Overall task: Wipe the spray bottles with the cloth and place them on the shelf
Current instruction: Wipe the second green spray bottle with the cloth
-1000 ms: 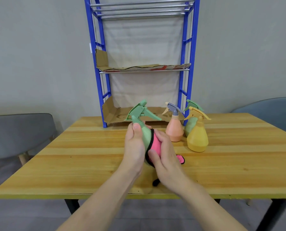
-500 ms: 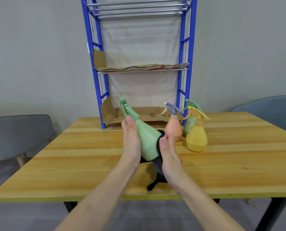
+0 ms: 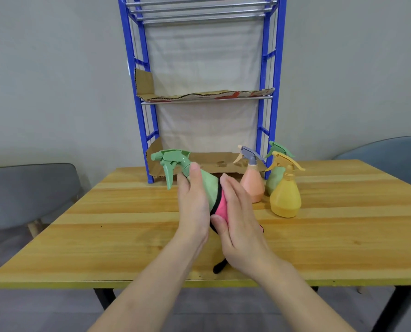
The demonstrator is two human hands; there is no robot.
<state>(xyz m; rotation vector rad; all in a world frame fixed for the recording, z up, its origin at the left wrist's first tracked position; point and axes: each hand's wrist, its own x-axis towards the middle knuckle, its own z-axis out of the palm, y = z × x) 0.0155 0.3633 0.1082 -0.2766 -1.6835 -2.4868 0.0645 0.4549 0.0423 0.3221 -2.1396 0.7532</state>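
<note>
Plain indoor room: wooden table [image 3: 103, 224], 2 grey chairs [image 3: 27, 188], blue shelf rack [image 3: 206, 99].

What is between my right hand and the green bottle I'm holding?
The pink cloth: in the head view, the right hand holds it against the green bottle, whose neck the left hand grips.

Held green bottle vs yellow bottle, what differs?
The held green bottle is tilted, head leaning left; the yellow bottle stands upright on the table. The left hand grips the green one and the right hand holds the pink cloth against it; the yellow one is untouched. Both share a cone body and trigger head.
</note>
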